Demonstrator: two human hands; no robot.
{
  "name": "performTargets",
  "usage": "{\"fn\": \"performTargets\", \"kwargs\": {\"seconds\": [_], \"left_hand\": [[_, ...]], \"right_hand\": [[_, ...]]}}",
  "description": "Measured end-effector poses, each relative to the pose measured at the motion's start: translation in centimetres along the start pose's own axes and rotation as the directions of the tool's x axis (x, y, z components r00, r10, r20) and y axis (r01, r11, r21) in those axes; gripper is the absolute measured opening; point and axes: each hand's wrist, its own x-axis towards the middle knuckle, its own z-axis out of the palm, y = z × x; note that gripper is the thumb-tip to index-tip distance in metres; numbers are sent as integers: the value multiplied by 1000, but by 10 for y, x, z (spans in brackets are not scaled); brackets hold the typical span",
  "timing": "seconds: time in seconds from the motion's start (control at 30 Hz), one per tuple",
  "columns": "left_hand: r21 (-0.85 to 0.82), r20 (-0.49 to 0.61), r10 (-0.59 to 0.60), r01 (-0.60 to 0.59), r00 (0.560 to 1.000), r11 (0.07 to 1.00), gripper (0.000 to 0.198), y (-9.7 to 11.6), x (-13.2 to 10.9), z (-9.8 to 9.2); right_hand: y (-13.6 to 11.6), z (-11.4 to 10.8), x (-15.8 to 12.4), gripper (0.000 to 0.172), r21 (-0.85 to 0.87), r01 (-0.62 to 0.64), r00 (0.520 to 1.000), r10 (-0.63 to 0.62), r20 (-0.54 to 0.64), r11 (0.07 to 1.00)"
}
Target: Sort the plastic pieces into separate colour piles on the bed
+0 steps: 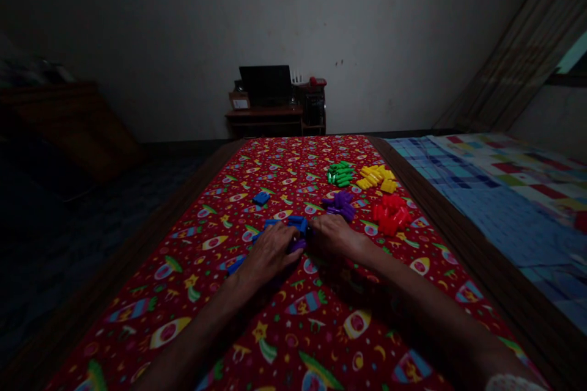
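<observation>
Head view: both arms stretched out over a red cloth printed with rockets and stars (293, 317), which covers a long table. Left hand (270, 253) lies palm down on a cluster of small blue plastic blocks (297, 224), fingers slightly apart and curled over them. Can't tell if it actually grips one. A small purple plastic piece (297, 245) sits between the two hands, touching the left fingertips. Right hand (332, 235) is just beside it, knuckles up, fingers curled together; what they clamp is hidden.

One loose blue block (261, 198) lies apart, farther up the cloth on the left. Beyond the right hand are sorted piles: purple blocks (340, 204) nearest, red blocks (391, 214) to their right, green blocks (340, 174) and yellow blocks (376, 177) farther back, side by side.

Room is dark. A low wooden desk with a black screen (266, 88) stands against the far wall. A checked pastel bedsheet (504, 189) lies to the right of the table.
</observation>
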Motion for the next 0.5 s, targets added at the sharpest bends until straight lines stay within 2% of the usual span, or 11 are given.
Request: {"fn": "performTargets", "kwargs": {"seconds": [0.1, 0.2, 0.27, 0.33, 0.43, 0.5], "left_hand": [[-161, -41, -37, 30, 998, 986, 23, -4, 6, -7], [-312, -101, -153, 115, 983, 943, 29, -14, 31, -12], [-413, -114, -263, 196, 958, 889, 33, -23, 59, -10], [-512, -77, -347, 262, 935, 818, 35, -30, 94, -3], [-524, -40, -341, 271, 939, 808, 34, -33, 142, 15], [-518, -14, -297, 248, 955, 819, 31, -30, 163, 28]], "right_hand": [[19, -25, 5, 21, -2, -102, 985, 101, 140, 995], [36, -42, 3, 27, -36, -153, 979, 156, 128, 988], [40, -41, -2, 31, -82, -172, 979, 179, 95, 982], [37, -34, -8, 33, -129, -180, 981, 187, 45, 975], [31, -23, -12, 33, -171, -180, 984, 177, -37, 969], [31, -21, -12, 32, -187, -186, 982, 178, -57, 965]]}}
